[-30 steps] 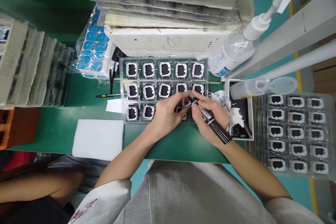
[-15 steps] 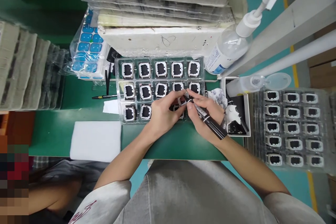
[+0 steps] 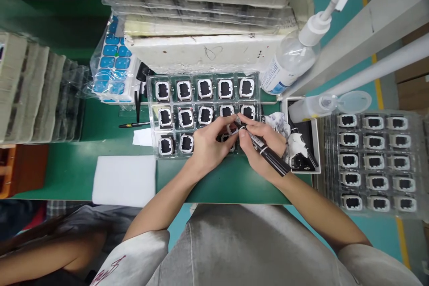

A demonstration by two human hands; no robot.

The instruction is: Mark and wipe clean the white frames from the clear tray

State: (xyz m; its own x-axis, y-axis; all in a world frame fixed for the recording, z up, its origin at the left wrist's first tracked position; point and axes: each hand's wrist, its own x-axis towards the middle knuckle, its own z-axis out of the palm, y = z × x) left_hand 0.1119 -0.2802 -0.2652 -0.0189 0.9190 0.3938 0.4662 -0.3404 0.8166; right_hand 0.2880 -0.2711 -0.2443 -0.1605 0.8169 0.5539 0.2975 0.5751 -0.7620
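My right hand [image 3: 263, 145] is closed around a black marker pen [image 3: 268, 155], its tip end pointing up and left toward my other hand. Between the thumb and fingers of my left hand [image 3: 214, 140] is a small watch-case frame [image 3: 231, 128], white-rimmed and mostly covered by the fingers. The marker's tip is at or close to this frame; whether it touches I cannot tell. Both hands are over the lower right of a clear plastic tray [image 3: 196, 103], whose pockets hold several similar white frames with dark centres, such as one frame [image 3: 184, 90] in the back row.
Stacked trays [image 3: 201, 4] stand behind, with a pump bottle [image 3: 291, 62] at their right. An open box [image 3: 317, 143] with scraps lies right of my hands, beside another tray stack [image 3: 375, 161]. A white cloth [image 3: 124, 181] lies left. A person's arm [image 3: 50, 257] shows at lower left.
The view has shifted very slightly. Both hands keep nearly the same pose, with the marker and the frame held as before.
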